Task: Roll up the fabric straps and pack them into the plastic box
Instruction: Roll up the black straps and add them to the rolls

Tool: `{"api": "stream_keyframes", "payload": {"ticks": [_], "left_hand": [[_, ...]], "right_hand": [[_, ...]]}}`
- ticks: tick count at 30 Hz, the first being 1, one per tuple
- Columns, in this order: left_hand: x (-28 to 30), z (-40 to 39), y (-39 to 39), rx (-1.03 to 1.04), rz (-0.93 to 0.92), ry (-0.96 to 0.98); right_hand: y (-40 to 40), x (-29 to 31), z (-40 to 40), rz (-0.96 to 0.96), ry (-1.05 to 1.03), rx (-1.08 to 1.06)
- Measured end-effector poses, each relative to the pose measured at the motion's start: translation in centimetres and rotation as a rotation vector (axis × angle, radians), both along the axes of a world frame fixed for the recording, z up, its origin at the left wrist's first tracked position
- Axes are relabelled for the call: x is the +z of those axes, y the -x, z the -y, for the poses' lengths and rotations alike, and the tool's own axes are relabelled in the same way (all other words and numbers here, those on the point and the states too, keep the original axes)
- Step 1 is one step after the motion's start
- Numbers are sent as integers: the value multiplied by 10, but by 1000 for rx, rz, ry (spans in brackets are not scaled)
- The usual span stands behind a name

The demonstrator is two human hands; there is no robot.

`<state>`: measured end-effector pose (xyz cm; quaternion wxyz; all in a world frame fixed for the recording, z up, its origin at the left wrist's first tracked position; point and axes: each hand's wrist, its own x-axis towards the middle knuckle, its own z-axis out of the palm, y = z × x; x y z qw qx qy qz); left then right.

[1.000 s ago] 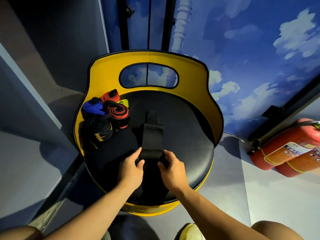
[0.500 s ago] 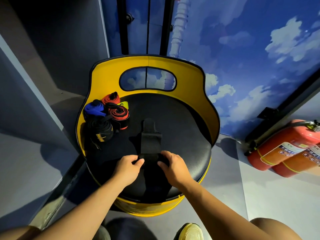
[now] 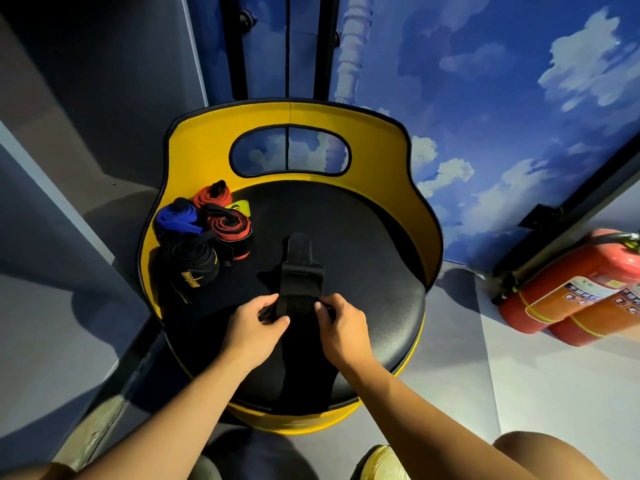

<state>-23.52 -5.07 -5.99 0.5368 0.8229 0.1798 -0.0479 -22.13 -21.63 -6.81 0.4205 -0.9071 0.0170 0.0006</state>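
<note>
Black strap (image 3: pixel 300 282), left hand (image 3: pixel 254 325), right hand (image 3: pixel 341 325) pinching its rolled end

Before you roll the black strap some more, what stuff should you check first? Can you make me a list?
1. Both hands on the roll: left hand and right hand each pinch an end of the black strap. Ok.
2. Unrolled part lies straight: it runs flat away from the hands across the black seat. Ok.
3. Roll tight and even: fingers hide its ends. Cannot tell.
4. Path ahead free: the finished rolled straps sit off to the left, apart from the strap. Ok.
5. Plastic box ready for packing: none in view. Cannot tell.
</note>
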Motion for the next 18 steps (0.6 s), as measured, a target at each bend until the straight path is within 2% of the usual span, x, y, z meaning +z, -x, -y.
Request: {"api": "stream_keyframes", "payload": {"ticks": [9,18], "left_hand": [[-3,9,23,34,28,-19],[5,1,13,-49,-1,-83]], "right_hand": [[26,7,6,-106,-41,29],[17,10,13,-67,95,173]]}}
